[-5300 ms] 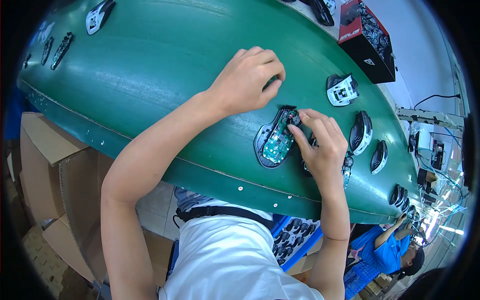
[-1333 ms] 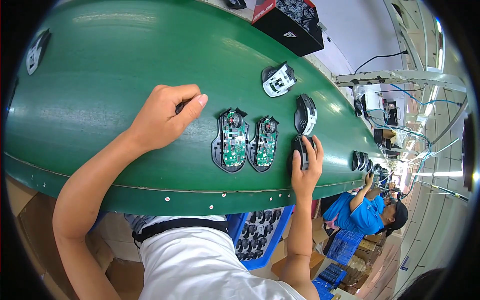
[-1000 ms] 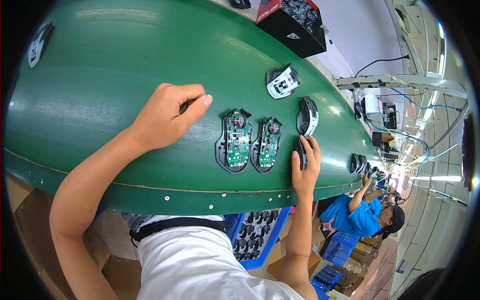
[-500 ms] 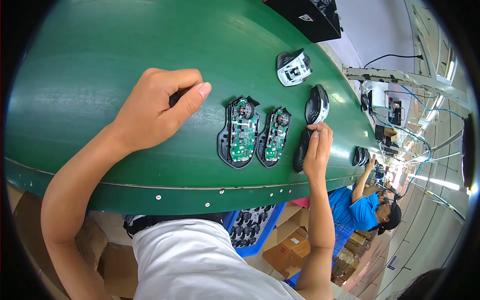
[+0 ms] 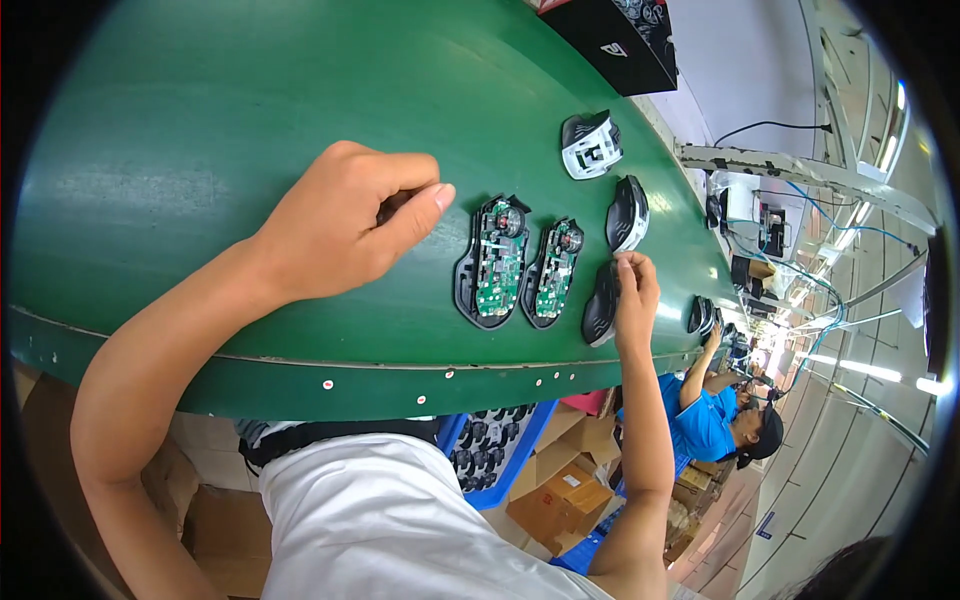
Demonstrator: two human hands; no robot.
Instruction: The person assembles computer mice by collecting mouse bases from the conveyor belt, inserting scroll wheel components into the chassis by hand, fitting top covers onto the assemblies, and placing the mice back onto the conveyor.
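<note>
Head view: black shell [image 5: 601, 312] sits at the right end of the working row, flat on the green surface [image 5: 250, 120] as far as one can see, leaning a little with its top toward the right. Right grip [image 5: 638, 290] has thumb and fingers pinched on the upper end of it, with the palm off to the side. Just left of that are two green boards, each in a dark base: the right board [image 5: 552, 275] looks a bit smaller, the left board [image 5: 498, 265] is close beside it, both with a round wheel part at the top.

Left grip [image 5: 350, 225] is curled into a loose fist, left of the boards. There's a dark gap between thumb and fingers, so can't tell if anything's in there.

Further out, a black-and-white shell [image 5: 628, 215] lies just past the pinching fingertips, and a mostly white shell [image 5: 592, 148] lies beyond it. Black box [image 5: 625, 45] is up at the far edge. Below the near edge there's a blue tray [image 5: 525, 460] of dark parts, plus a co-worker [image 5: 715, 420] in blue off to the right.
</note>
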